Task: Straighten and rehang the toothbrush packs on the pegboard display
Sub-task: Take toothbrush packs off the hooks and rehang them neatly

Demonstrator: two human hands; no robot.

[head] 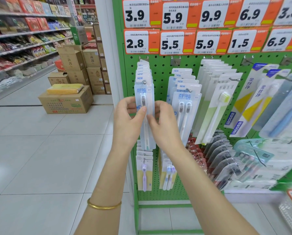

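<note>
A green pegboard (160, 65) carries rows of toothbrush packs on metal hooks. The front single-brush pack (144, 92) of the leftmost upper hook hangs from its peg, with several packs stacked behind it. My left hand (128, 119) pinches that pack's left edge, thumb on its front. My right hand (163, 122) grips the pack's right edge from the other side. Beside it hangs a row of two-brush packs (186, 100), untouched. Lower hooks hold purple toothbrush packs (144, 173).
More packs hang to the right: white-and-green ones (216, 106), blue-and-yellow ones (253, 99), dark ones (221, 158). Orange price tags (175, 43) line the top. Cardboard boxes (67, 100) stand on the tiled floor at left, beside stocked shelves (23, 41).
</note>
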